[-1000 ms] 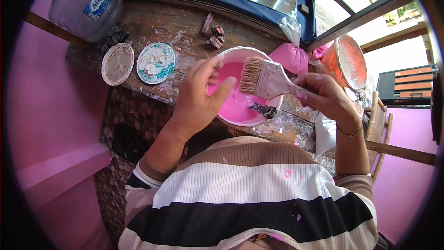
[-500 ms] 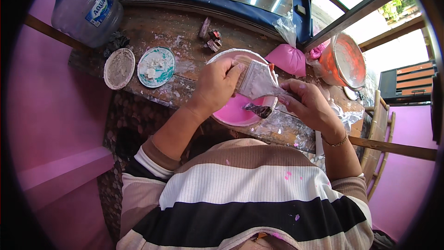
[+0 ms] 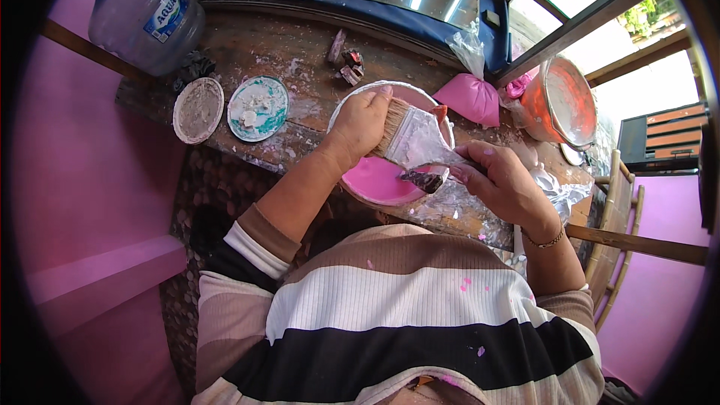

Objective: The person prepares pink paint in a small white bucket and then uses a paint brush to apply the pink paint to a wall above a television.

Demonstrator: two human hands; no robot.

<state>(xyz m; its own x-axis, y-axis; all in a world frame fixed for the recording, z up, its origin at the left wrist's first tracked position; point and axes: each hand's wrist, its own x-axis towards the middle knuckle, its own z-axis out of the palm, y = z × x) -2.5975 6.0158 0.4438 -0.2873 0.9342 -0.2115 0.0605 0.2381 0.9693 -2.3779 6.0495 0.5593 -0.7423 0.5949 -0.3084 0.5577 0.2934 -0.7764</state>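
Note:
A wide paintbrush spans the space between my hands, above a round bucket of pink paint. My right hand is closed round its handle. At the other end my left hand is closed on the tan bristles, with fingers partly hidden behind them. Dried whitish paint coats the ferrule and the lower handle. Inside the bucket, a dark, paint-smeared handle leans against the near right rim. What it belongs to is hidden.
On the paint-spattered wooden table lie two crusted round lids. A large water jug stands at the far left. To the right are a pink-filled plastic bag, an orange bucket and crumpled plastic.
My left hand has shifted slightly left and up along the bristles, so more of them show. The brush has tilted a little, and my right hand still holds its handle.

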